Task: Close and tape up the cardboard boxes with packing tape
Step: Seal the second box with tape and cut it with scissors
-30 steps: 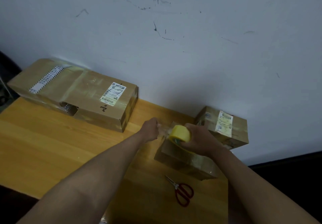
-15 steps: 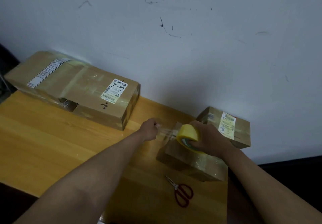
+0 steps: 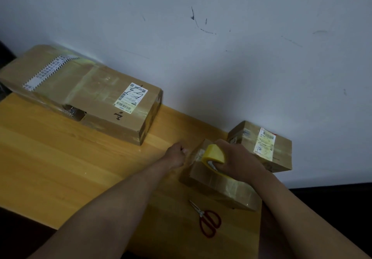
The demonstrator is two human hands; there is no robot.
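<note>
A small cardboard box [image 3: 225, 186] wrapped in shiny clear tape lies on the wooden table [image 3: 60, 158] near its right end. My right hand [image 3: 239, 160] grips a yellow roll of packing tape [image 3: 214, 154] held on top of that box. My left hand [image 3: 177, 155] is closed on the free end of the tape, a short clear strip [image 3: 194, 155] stretched between hand and roll. Red-handled scissors [image 3: 209, 221] lie shut in front of the box.
A long cardboard box [image 3: 86, 93] with a white label lies against the wall at the back left. A smaller labelled box [image 3: 261, 146] sits at the back right behind my right hand. The table's right edge runs close to the small box.
My left hand has stayed pinched on the tape end while the roll and right hand shifted slightly over the small box. The view has drifted a little.
</note>
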